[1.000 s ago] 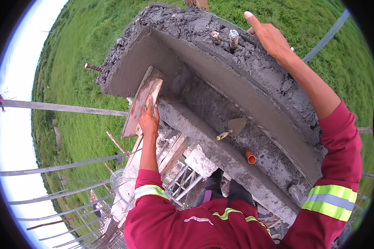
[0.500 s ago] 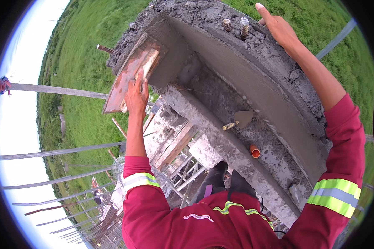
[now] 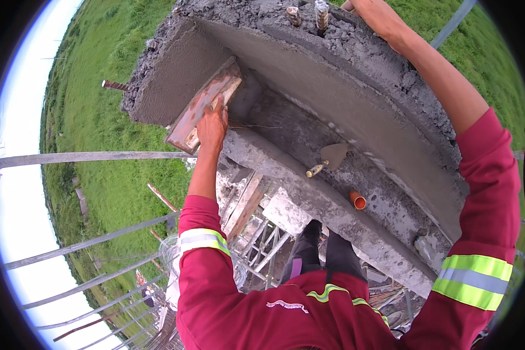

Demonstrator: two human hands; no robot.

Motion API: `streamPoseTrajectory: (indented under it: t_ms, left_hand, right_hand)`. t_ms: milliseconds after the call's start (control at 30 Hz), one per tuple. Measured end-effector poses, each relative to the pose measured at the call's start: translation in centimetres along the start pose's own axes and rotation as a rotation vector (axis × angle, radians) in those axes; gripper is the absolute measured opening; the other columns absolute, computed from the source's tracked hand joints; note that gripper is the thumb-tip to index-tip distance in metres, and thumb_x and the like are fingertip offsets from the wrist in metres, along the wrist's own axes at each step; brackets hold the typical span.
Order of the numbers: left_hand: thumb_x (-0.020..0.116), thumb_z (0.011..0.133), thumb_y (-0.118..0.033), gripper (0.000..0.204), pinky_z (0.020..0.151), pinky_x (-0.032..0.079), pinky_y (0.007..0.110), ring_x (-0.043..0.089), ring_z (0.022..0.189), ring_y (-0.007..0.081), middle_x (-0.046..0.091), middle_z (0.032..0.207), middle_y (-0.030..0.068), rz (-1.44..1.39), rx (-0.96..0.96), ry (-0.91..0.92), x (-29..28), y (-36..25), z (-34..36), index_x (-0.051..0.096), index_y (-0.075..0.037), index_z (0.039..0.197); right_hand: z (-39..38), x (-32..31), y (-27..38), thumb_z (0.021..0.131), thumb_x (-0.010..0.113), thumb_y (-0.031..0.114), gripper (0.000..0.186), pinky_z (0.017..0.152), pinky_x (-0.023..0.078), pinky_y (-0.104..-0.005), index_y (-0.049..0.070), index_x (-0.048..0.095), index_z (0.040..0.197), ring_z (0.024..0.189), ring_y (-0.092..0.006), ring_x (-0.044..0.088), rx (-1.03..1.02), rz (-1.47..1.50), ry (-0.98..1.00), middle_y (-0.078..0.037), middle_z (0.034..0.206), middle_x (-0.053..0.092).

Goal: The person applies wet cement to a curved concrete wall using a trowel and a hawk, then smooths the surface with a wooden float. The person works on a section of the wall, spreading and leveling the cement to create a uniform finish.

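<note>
Grasping long, flat reddish-brown wooden float [image 3: 199, 111] in left hand [image 3: 214, 126], at lower part of end wall of grey plastered concrete trough [image 3: 332, 93]. Can't tell grip of right hand [image 3: 376, 16] at outer rim, partly cut off by frame. Inside trough: 1 pointed grey trowel with yellowish handle [image 3: 334, 156], 1 short orange tube [image 3: 357, 199].

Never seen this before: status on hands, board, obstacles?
Left hand gripping wooden board at the grey end wall. Right hand by the rough wall top, partly out of frame. Trowel and orange tube apart from both hands.

The left grip [image 3: 213, 127] has brought the float [image 3: 195, 112] lower, seemingly along the end wall [image 3: 172, 73].
</note>
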State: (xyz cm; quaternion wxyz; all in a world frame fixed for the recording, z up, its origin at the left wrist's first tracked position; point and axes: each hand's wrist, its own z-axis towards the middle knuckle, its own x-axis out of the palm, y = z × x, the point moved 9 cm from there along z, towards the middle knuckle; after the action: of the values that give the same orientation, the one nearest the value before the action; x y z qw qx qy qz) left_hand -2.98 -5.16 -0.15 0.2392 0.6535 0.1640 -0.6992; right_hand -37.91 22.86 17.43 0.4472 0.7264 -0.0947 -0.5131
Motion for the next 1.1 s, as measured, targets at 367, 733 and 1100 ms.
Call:
streamPoseTrajectory:
  t_ms: [367,733,1100]
  left_hand:
    - [0.054,0.101,-0.020,0.027,0.078,0.061,0.046,0.076,0.091,0.0346,0.076,0.098,0.0183,0.163,0.227,0.279,2.6,-0.4,2.9,0.078,-0.009,0.101]
    - [0.059,0.096,-0.017,0.025,0.082,0.060,0.038,0.075,0.106,0.0267,0.077,0.112,0.0105,0.481,0.358,0.398,9.2,-6.5,8.8,0.079,-0.013,0.109]
    - [0.058,0.097,-0.022,0.027,0.088,0.059,0.041,0.072,0.114,0.0292,0.074,0.122,0.0114,0.557,0.347,0.520,5.9,-7.4,9.9,0.078,-0.015,0.115]
  right_hand:
    - [0.1,-0.3,0.0,0.098,0.035,0.077,0.089,0.088,0.049,-0.0434,-0.001,0.079,0.094,0.091,-0.0319,0.066,0.012,-0.038,-0.035,-0.021,0.093,0.073]
    - [0.1,-0.3,0.3,0.098,0.033,0.077,0.091,0.094,0.047,-0.0466,-0.003,0.077,0.099,0.102,-0.0416,0.066,-0.028,-0.066,-0.007,-0.029,0.103,0.072]
    - [-0.7,-0.4,1.8,0.103,0.021,0.071,0.093,0.101,0.045,-0.0540,-0.008,0.069,0.113,0.116,-0.0533,0.060,-0.064,-0.190,0.011,-0.038,0.116,0.065]
